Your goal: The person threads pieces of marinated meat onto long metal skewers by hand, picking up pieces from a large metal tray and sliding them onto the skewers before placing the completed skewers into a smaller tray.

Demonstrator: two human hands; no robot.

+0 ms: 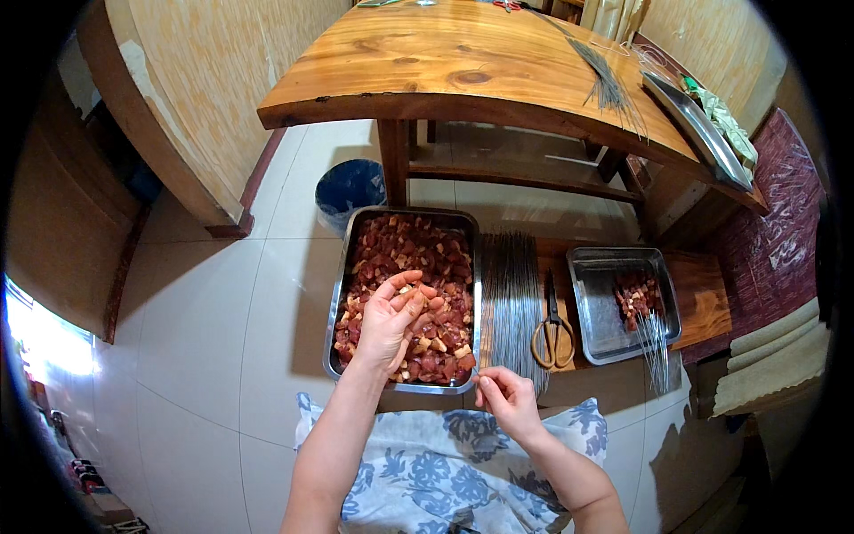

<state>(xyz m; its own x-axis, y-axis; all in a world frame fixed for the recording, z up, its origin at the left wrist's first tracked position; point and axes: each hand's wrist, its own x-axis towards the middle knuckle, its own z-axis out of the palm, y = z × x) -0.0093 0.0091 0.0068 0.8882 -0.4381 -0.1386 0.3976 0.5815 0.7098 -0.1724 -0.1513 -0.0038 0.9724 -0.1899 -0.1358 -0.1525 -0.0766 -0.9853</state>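
Note:
Over a deep metal tray (478, 280) of raw diced meat (407, 243), my left hand (390, 324) pinches a small pale meat piece (405, 289), partly hidden by the fingers. My right hand (506, 398), just off the tray's near right corner, grips the end of a thin metal skewer (475, 371). The skewer slants up towards my left hand, and its far part is hard to make out. To the tray's right lies a dense row of bare metal skewers (512, 300), followed by scissors (553, 327) with yellowish handles.
A smaller metal tray (594, 334) at right holds several loaded skewers (644, 304), handles over its near rim. Both skewers and scissors rest on a low wooden bench (700, 300). A wooden table (413, 60) stands beyond, with a lined bin (350, 190) beside its leg. Patterned cloth (434, 460) covers my lap.

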